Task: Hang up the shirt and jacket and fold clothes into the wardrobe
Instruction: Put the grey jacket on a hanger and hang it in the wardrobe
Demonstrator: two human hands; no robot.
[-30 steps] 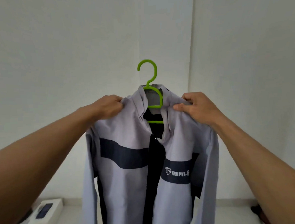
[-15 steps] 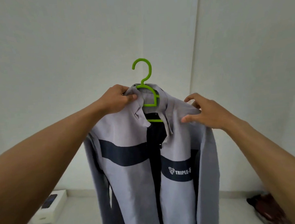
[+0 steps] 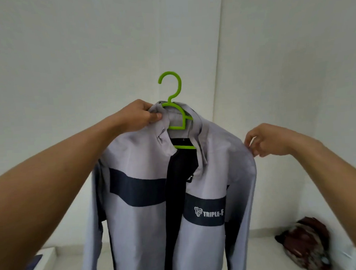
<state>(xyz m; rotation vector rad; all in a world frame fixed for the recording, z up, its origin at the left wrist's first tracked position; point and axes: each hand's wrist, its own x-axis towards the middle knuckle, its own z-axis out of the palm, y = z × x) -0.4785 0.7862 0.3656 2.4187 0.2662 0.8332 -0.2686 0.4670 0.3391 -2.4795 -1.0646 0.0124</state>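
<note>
A light grey jacket (image 3: 141,157) with a dark band across the chest and a white logo hangs open on a bright green hanger (image 3: 177,112), held up in front of a white wall. My left hand (image 3: 138,116) grips the jacket's collar and the hanger's left arm just under the hook. My right hand (image 3: 269,140) is at the jacket's right shoulder, its curled fingertips at the seam; whether it pinches the fabric is unclear. The hanger's hook is free and rests on nothing.
A crumpled dark red and grey garment (image 3: 306,243) lies on the pale surface at the lower right. A white box (image 3: 42,261) with a dark phone picture sits at the lower left. White walls meet in a corner behind the jacket.
My left hand has slid from the left shoulder up to the collar and hanger. My right hand has moved outward from the collar to the right shoulder seam.
</note>
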